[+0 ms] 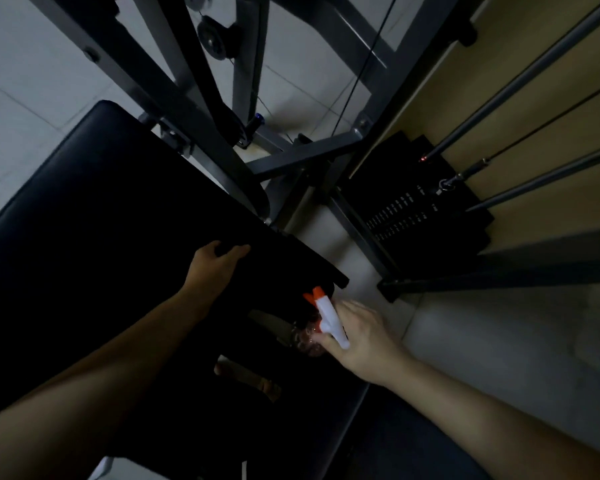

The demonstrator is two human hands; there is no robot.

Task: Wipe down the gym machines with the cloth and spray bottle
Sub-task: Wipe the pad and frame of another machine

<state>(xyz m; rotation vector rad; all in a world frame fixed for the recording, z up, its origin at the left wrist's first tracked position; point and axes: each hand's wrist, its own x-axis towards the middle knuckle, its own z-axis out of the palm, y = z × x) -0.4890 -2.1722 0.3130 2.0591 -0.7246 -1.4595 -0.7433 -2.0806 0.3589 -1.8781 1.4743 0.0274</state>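
Your right hand (362,341) is at about 5 o'clock from the middle of the view. It holds the spray bottle (329,318) by the neck: the fingers (352,308) are curled round the white head, and the clear body hangs below in the shadow. The orange nozzle points toward 11 o'clock, at the black pad (101,220) of the machine, so I judge that you hold it like this to spray the near edge of the pad. Your left hand (215,268) lies on that same pad at about 7 o'clock from the middle, just beside the pad's right edge. Its thumb and fingers reach toward 12 o'clock over something dark. The light is too weak to tell if this is the cloth or only the pad, so I cannot say how far this hand is closed or what it has. If the cloth is there, the hand is well placed to wipe as soon as the liquid lands. The two hands are near each other but apart, which keeps the left one out of the spray line. At 3 o'clock the weight stack (413,216) stands on the floor (499,341), and the gray frame (194,109) rises at 12 o'clock. I judge both are not yet wiped, but the dim picture does not show it.
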